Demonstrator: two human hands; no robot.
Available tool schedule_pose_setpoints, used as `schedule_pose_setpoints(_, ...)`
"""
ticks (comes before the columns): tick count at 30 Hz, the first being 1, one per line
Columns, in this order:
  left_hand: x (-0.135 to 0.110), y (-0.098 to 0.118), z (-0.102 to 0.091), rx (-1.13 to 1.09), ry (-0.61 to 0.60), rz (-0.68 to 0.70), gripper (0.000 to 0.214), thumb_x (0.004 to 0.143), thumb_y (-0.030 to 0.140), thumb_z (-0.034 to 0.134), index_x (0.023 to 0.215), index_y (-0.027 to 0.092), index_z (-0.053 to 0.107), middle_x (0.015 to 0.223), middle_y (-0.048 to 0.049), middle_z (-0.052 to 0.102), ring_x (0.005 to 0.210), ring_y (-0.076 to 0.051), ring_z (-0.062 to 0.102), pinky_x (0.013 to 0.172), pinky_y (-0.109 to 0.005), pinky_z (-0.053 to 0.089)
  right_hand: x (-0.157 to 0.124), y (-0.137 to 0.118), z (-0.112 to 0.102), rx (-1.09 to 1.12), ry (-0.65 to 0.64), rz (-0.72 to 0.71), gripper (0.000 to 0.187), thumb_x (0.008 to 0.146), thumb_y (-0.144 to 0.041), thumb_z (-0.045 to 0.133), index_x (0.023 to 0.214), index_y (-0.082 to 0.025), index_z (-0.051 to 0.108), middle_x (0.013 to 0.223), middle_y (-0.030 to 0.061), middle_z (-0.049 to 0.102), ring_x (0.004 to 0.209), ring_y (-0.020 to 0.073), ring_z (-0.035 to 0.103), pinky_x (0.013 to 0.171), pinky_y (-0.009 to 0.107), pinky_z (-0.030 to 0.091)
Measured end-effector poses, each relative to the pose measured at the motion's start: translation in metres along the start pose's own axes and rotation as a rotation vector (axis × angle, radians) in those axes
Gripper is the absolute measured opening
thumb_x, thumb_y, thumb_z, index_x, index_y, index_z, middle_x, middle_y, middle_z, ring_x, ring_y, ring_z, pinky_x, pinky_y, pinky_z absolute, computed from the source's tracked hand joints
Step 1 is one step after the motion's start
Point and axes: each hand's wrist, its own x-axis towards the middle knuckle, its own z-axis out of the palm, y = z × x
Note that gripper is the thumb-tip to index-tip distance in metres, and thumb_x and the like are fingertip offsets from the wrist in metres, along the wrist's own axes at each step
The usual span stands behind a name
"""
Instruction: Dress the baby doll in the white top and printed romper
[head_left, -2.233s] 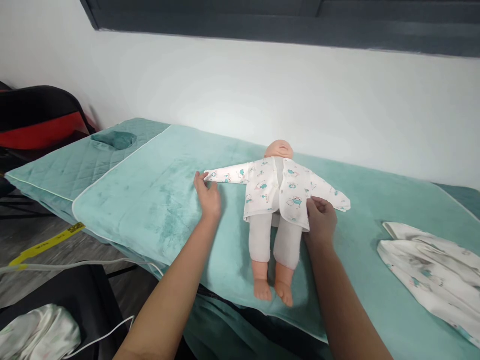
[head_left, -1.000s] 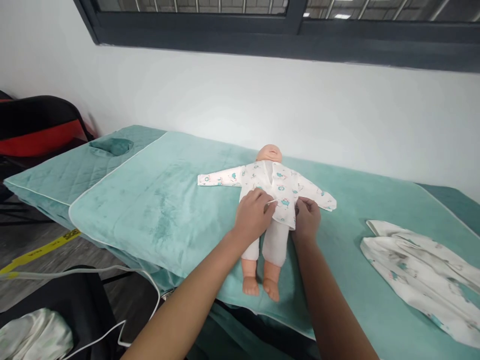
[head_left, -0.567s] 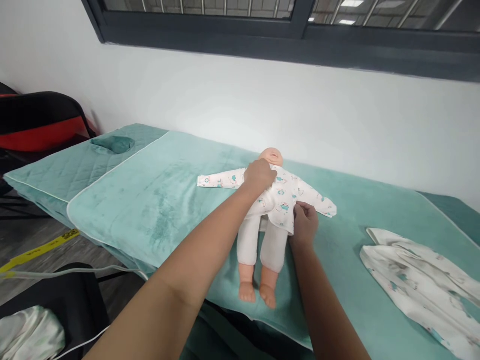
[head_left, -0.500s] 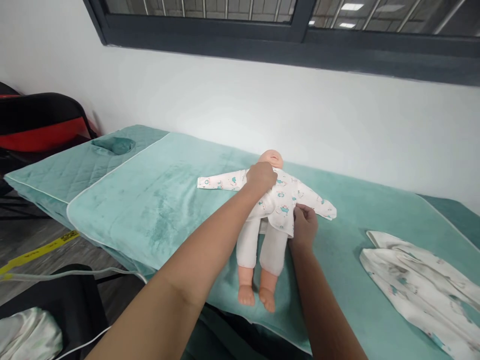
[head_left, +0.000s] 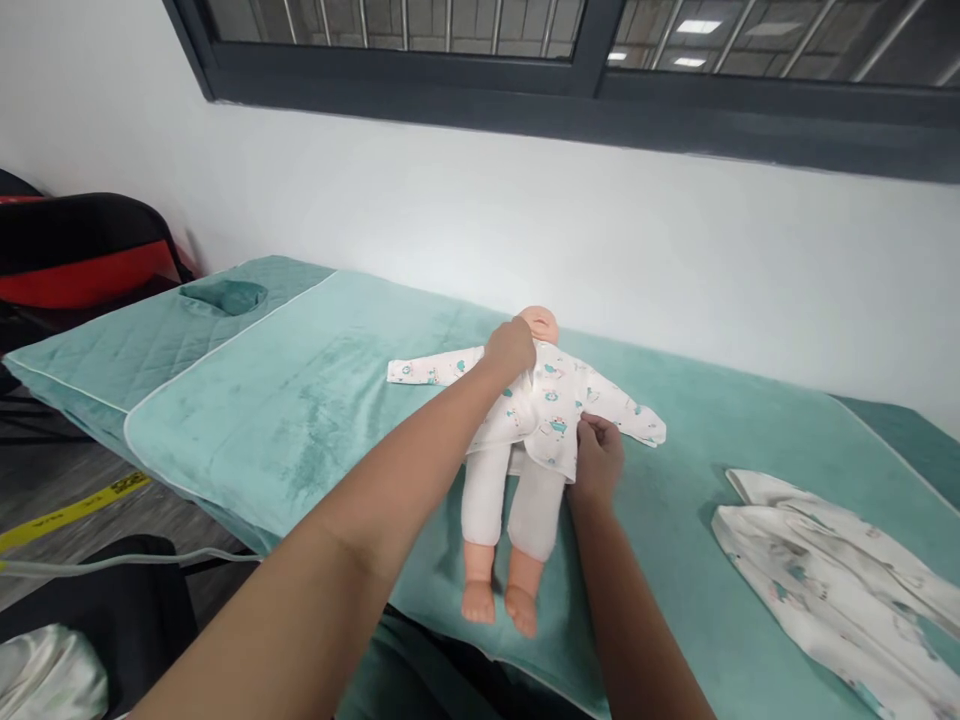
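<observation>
A baby doll (head_left: 523, 580) lies on its back on the green padded bed, its head toward the wall and its bare feet toward me. It wears a white printed baby shirt (head_left: 556, 400) with both sleeves spread sideways, over white cloth legs. My left hand (head_left: 511, 350) is closed at the shirt's neckline, just below the doll's head, and hides part of the collar. My right hand (head_left: 598, 455) pinches the shirt's side edge below the armpit, on the right of the doll's body.
White printed baby trousers (head_left: 817, 580) lie crumpled on the bed (head_left: 300, 400) at the right. A face hole (head_left: 225, 296) opens at the bed's left end. Black-and-red chairs (head_left: 82, 260) stand left; a black seat (head_left: 105, 610) holding a white cloth (head_left: 52, 675) is at lower left.
My left hand has shifted slightly left along the neckline, showing more of the shirt front. My right hand stays at the shirt's side. The whole view has moved a little.
</observation>
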Motion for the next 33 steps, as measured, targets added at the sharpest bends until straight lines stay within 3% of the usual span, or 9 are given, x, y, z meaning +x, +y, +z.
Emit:
schedule_pose_setpoints(5, 0.001, 0.017, -0.012, 0.081, -0.101, 0.091, 0.013, 0.079, 0.011, 0.058, 0.091, 0.015, 0.064, 0.103, -0.013, 0.07, 0.103, -0.026, 0.064, 0.094, -0.036, 0.046, 0.002, 0.003, 0.0, 0.011, -0.012, -0.008, 0.028, 0.068, -0.037, 0.066, 0.089, -0.02, 0.061, 0.081, -0.0005, 0.063, 0.074, 0.0145, 0.056, 0.068, 0.027, 0.045)
schedule_pose_setpoints(8, -0.015, 0.021, -0.01, 0.1, -0.145, 0.17, 0.015, 0.077, 0.007, 0.056, 0.084, 0.016, 0.065, 0.094, -0.0076, 0.071, 0.094, -0.022, 0.064, 0.09, -0.033, 0.048, 0.003, 0.003, -0.001, 0.006, -0.022, -0.017, 0.028, 0.068, -0.036, 0.065, 0.089, -0.019, 0.061, 0.079, -0.0005, 0.062, 0.072, 0.0137, 0.055, 0.066, 0.026, 0.044)
schedule_pose_setpoints(11, -0.048, 0.012, -0.005, 0.112, -0.12, 0.24, 0.02, 0.079, 0.005, 0.05, 0.085, 0.017, 0.065, 0.096, -0.0081, 0.069, 0.1, -0.022, 0.062, 0.094, -0.035, 0.047, 0.004, 0.004, -0.002, -0.012, -0.038, -0.033, 0.028, 0.069, -0.037, 0.062, 0.091, -0.019, 0.06, 0.079, -0.0005, 0.061, 0.069, 0.013, 0.054, 0.063, 0.025, 0.043)
schedule_pose_setpoints(15, -0.107, -0.012, 0.003, 0.134, 0.047, 0.452, 0.027, 0.089, 0.012, 0.042, 0.107, 0.015, 0.062, 0.12, -0.0121, 0.062, 0.118, -0.023, 0.054, 0.104, -0.039, 0.042, -0.001, 0.002, 0.0, -0.062, -0.085, -0.088, 0.031, 0.074, -0.039, 0.057, 0.096, -0.018, 0.058, 0.086, 0.0016, 0.063, 0.074, 0.014, 0.057, 0.069, 0.028, 0.046)
schedule_pose_setpoints(19, -0.148, -0.031, 0.006, 0.3, -0.046, 0.654, 0.034, 0.096, 0.029, 0.041, 0.124, 0.018, 0.057, 0.151, -0.0108, 0.039, 0.143, -0.027, 0.031, 0.118, -0.046, 0.029, -0.011, -0.01, -0.016, -0.192, -0.22, -0.193, 0.032, 0.076, -0.038, 0.058, 0.1, -0.017, 0.06, 0.098, 0.0076, 0.066, 0.09, 0.0196, 0.061, 0.082, 0.035, 0.05)
schedule_pose_setpoints(23, -0.157, -0.033, 0.004, 0.395, -0.125, 0.642, 0.042, 0.098, 0.036, 0.039, 0.134, 0.019, 0.052, 0.158, -0.0101, 0.03, 0.149, -0.029, 0.02, 0.119, -0.051, 0.025, -0.015, -0.026, -0.084, -0.954, -0.4, -0.682, 0.035, 0.085, -0.026, 0.049, 0.118, -0.018, 0.059, 0.123, 0.0132, 0.061, 0.12, 0.0282, 0.051, 0.102, 0.048, 0.041)
schedule_pose_setpoints(26, -0.162, -0.032, 0.004, 0.397, -0.135, 0.624, 0.043, 0.098, 0.035, 0.04, 0.136, 0.02, 0.05, 0.158, -0.0091, 0.029, 0.15, -0.029, 0.017, 0.119, -0.052, 0.024, -0.015, -0.037, -0.16, -1.395, -0.293, -0.864, 0.037, 0.088, -0.024, 0.046, 0.123, -0.017, 0.056, 0.129, 0.0151, 0.058, 0.123, 0.0317, 0.05, 0.102, 0.05, 0.041)
schedule_pose_setpoints(30, -0.18, -0.035, 0.003, 0.323, -0.155, 0.586, 0.038, 0.095, 0.028, 0.045, 0.131, 0.019, 0.054, 0.158, -0.0084, 0.03, 0.15, -0.028, 0.018, 0.12, -0.05, 0.026, -0.016, -0.054, -0.247, -1.632, -0.055, -0.762, 0.038, 0.089, -0.042, 0.047, 0.119, -0.021, 0.056, 0.131, 0.0196, 0.056, 0.12, 0.042, 0.051, 0.092, 0.058, 0.041)
schedule_pose_setpoints(33, -0.197, -0.036, 0.002, 0.226, -0.167, 0.555, 0.035, 0.093, 0.021, 0.046, 0.127, 0.018, 0.056, 0.156, -0.0086, 0.034, 0.149, -0.026, 0.02, 0.12, -0.047, 0.028, -0.017, -0.073, -0.275, -1.614, -0.059, -0.482, 0.031, 0.089, -0.046, 0.044, 0.108, -0.027, 0.06, 0.123, 0.0212, 0.061, 0.103, 0.0425, 0.059, 0.075, 0.054, 0.043)
